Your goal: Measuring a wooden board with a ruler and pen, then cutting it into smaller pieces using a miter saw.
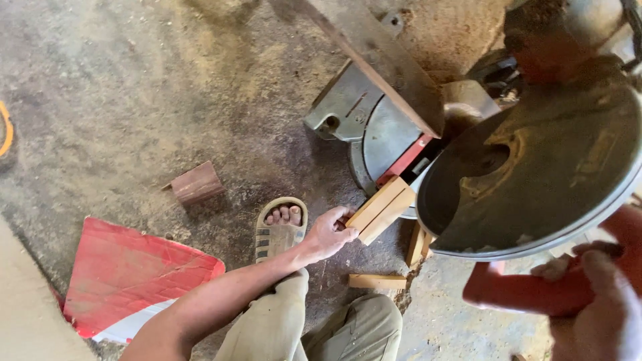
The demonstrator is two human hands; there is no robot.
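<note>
Low over a dusty concrete floor (134, 87), the person crouches beside a grey metal chop saw base (361, 120) set directly on the ground. Their left hand (330, 234) grasps the near end of a pale rectangular wooden strip (382, 208), fingers wrapped at its tip, seemingly to steady it; its far end runs under the saw's dark round blade guard (535, 174), against the base. Their right hand (595, 294) is clenched around the saw's red handle (528, 291), which carries the guard just above the strip. A long brown plank (381, 57) leans across the top of the base. Two short pale wood offcuts (376, 281) lie on the floor by the machine, one flat, one standing on edge. A reddish block (196, 184) sits well apart to the left. A sandalled foot (281, 224) is planted near the left hand, and a red and white sheet (127, 274) lies beside it. Sawdust greys the floor throughout.
</note>
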